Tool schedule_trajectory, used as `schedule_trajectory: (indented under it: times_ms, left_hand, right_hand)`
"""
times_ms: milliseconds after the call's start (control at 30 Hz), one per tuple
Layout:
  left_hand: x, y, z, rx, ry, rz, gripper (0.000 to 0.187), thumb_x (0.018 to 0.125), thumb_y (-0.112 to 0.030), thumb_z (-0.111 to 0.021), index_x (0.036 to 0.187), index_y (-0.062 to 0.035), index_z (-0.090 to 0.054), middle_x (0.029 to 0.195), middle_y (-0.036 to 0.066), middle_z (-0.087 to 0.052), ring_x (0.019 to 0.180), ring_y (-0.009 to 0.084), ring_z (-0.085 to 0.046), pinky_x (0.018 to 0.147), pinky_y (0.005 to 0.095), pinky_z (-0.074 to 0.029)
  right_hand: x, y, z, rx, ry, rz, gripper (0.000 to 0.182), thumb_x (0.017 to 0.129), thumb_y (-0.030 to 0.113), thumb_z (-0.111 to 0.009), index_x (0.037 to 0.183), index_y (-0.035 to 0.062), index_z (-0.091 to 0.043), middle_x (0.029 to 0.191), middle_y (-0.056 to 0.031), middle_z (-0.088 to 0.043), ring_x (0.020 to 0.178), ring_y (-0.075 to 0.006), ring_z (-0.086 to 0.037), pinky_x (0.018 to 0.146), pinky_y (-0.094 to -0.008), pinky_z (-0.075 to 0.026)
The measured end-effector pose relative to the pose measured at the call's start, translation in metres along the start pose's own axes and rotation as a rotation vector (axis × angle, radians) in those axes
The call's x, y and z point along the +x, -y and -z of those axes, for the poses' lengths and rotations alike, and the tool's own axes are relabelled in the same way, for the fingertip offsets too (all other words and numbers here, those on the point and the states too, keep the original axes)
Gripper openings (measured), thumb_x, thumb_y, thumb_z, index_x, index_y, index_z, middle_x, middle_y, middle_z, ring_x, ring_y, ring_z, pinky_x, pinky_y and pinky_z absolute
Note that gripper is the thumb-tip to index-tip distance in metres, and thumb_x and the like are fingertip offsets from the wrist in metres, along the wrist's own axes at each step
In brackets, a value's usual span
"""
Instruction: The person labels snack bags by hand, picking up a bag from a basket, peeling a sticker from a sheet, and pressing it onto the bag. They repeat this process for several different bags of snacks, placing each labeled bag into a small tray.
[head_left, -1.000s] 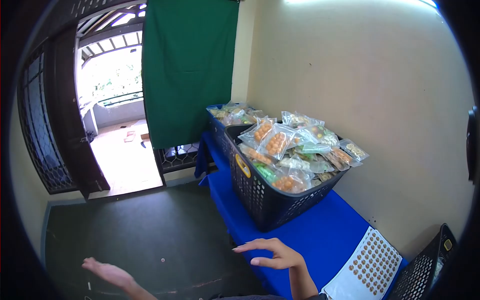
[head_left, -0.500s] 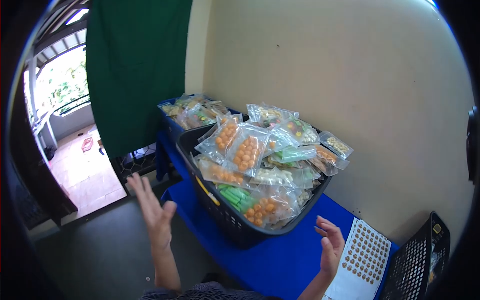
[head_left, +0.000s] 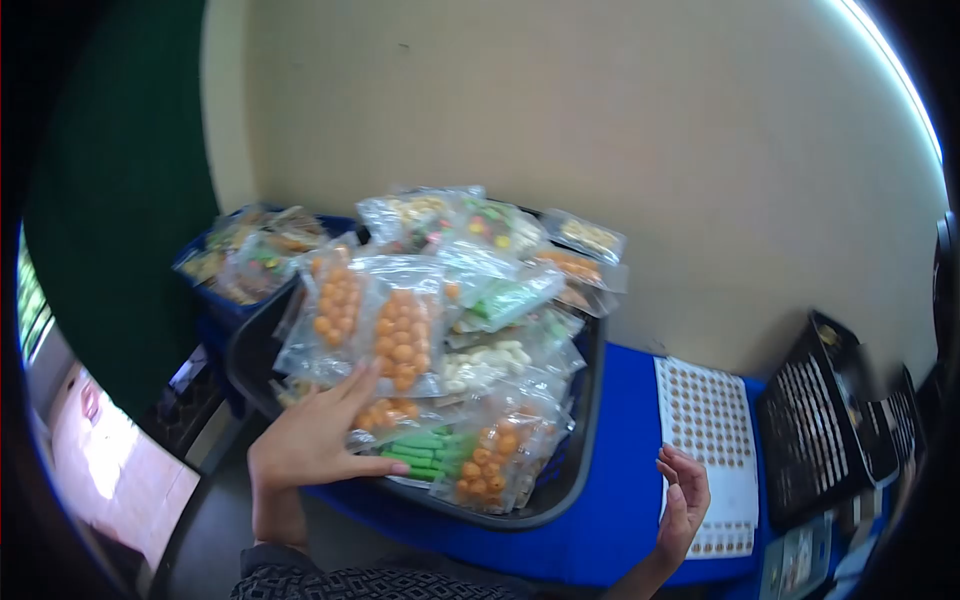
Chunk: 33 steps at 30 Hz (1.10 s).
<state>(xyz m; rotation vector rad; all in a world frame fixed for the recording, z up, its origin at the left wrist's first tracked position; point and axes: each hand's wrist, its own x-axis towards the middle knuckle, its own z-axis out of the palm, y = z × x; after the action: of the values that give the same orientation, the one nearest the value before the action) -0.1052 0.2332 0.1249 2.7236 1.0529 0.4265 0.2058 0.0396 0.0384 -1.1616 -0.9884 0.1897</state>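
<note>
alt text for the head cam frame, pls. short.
A person's left hand rests on clear snack bags heaped in a dark basket on a blue-covered table. The right hand is raised open and empty beside a sticker sheet; another dark basket sits at right.

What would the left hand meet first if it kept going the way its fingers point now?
Probably nothing new: the left hand already seems to rest on the clear bags of orange balls heaped in the dark basket. Its fingers point up-right into that pile; depth is unclear.

clear bags of orange balls (head_left: 400, 330) heaped atop dark basket (head_left: 590, 400), bags upright, overlapping.
</note>
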Motion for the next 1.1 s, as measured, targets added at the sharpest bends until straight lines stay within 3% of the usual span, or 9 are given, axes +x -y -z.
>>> schedule_trajectory:
  times_ms: [100,167,333,367,433,533,767,933,1100]
  left_hand:
    - [0.002,0.005,0.008,-0.028,0.039,-0.082,0.07,0.064,-0.041,-0.067,0.109,0.008,-0.047,0.102,0.023,-0.055,0.091,0.0336,-0.056,0.08,0.032,-0.044]
    - [0.008,0.001,0.019,-0.011,0.104,-0.107,0.053,0.063,-0.027,-0.067,0.102,0.0049,-0.053,0.092,0.02,-0.059,0.074,0.033,-0.059,0.065,0.0339,-0.047]
    - [0.001,0.006,0.016,0.083,0.014,-0.206,0.043,0.059,-0.021,-0.068,0.096,-0.0007,-0.059,0.097,0.02,-0.058,0.085,0.0306,-0.058,0.07,0.0379,-0.044]
    - [0.0,0.001,0.023,0.177,0.008,-0.302,0.041,0.06,-0.015,-0.068,0.097,-0.0024,-0.06,0.098,0.019,-0.058,0.082,0.0286,-0.061,0.066,0.0337,-0.048]
    - [-0.011,-0.009,0.03,0.013,0.076,-0.079,0.042,0.059,-0.017,-0.065,0.098,-0.0007,-0.059,0.101,0.015,-0.058,0.092,0.0272,-0.051,0.078,0.034,-0.036]
    - [-0.024,-0.01,0.039,0.027,0.003,-0.127,0.037,0.062,-0.019,-0.064,0.095,-0.0038,-0.06,0.098,0.014,-0.059,0.085,0.0282,-0.055,0.077,0.0387,-0.042]
    - [-0.023,-0.051,0.029,0.03,0.077,-0.18,0.036,0.066,-0.016,-0.062,0.1,-0.0034,-0.057,0.102,0.015,-0.056,0.092,0.0297,-0.052,0.08,0.0403,-0.04]
    - [-0.014,-0.103,0.024,0.066,0.102,-0.252,0.035,0.07,-0.014,-0.06,0.103,-0.0031,-0.054,0.106,0.017,-0.054,0.097,0.0309,-0.05,0.084,0.0415,-0.039]
    - [-0.002,-0.157,0.009,0.086,0.147,-0.333,0.035,0.074,-0.011,-0.058,0.107,-0.0028,-0.051,0.109,0.018,-0.051,0.102,0.0322,-0.048,0.087,0.0428,-0.038]
  right_hand:
    - [-0.016,0.007,0.008,-0.082,-0.046,0.014,0.033,0.077,0.019,-0.052,0.102,-0.0033,-0.05,0.107,-0.0194,-0.051,0.1,-0.0264,-0.05,0.087,-0.0386,-0.038]
    - [-0.026,0.012,0.013,-0.119,-0.081,-0.01,0.032,0.077,0.018,-0.052,0.101,-0.0037,-0.05,0.106,-0.0197,-0.051,0.099,-0.0264,-0.051,0.087,-0.0381,-0.039]
    - [-0.05,0.02,0.039,-0.177,-0.187,-0.088,0.03,0.078,0.012,-0.053,0.102,-0.0062,-0.05,0.107,-0.0199,-0.052,0.099,-0.0254,-0.051,0.089,-0.0361,-0.038]
    - [-0.053,0.021,0.045,-0.19,-0.214,-0.114,0.029,0.079,0.01,-0.052,0.103,-0.006,-0.05,0.107,-0.0194,-0.052,0.099,-0.0246,-0.051,0.089,-0.0356,-0.038]
    - [-0.06,0.021,0.059,-0.233,-0.25,-0.18,0.029,0.08,0.01,-0.051,0.104,-0.0055,-0.05,0.106,-0.0176,-0.053,0.098,-0.023,-0.051,0.089,-0.0339,-0.038]
    - [-0.064,0.015,0.083,-0.374,-0.279,-0.278,0.03,0.081,0.016,-0.051,0.103,-0.0045,-0.049,0.104,-0.0164,-0.054,0.095,-0.0218,-0.054,0.086,-0.0331,-0.04]
    - [-0.049,-0.021,0.154,-0.45,-0.262,-0.428,0.025,0.083,0.014,-0.05,0.102,-0.0023,-0.051,0.102,-0.0117,-0.055,0.091,-0.0172,-0.054,0.082,-0.0281,-0.041]
    - [-0.022,-0.079,0.227,-0.644,-0.207,-0.633,0.025,0.081,0.015,-0.052,0.1,-0.0014,-0.054,0.098,-0.0094,-0.056,0.088,-0.0166,-0.054,0.077,-0.0264,-0.042]
    - [-0.013,-0.192,0.323,-0.835,-0.181,-0.508,0.023,0.078,0.013,-0.054,0.098,0.0006,-0.055,0.095,-0.0111,-0.055,0.082,-0.0192,-0.054,0.074,-0.029,-0.043]
